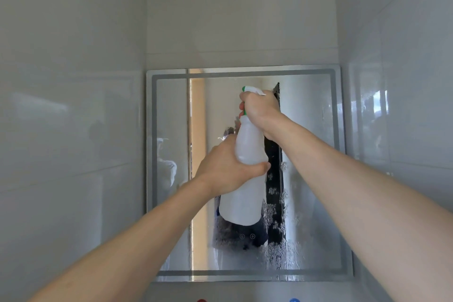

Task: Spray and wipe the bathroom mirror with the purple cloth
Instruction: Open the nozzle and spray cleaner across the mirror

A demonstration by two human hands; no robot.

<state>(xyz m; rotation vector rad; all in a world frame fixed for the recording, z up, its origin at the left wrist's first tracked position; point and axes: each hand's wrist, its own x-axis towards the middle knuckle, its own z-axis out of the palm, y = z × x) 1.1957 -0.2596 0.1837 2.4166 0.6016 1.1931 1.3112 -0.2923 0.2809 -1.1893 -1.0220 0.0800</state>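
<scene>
Mirror: rectangular, frosted border strip, mounted on the back wall between glossy white tiled walls. Glass carries patches of spray droplets, densest right of centre and toward the lower right. Spray bottle: translucent white, green-and-white trigger head, held upright in front of the mirror's centre. Right hand grips the trigger head, fingers curled round it. Left hand grips the bottle body at mid-height, thumb across the front. Purple cloth: a purplish-grey fuzzy mass shows just below the bottle; cannot tell whether it is the cloth or a reflection.
</scene>
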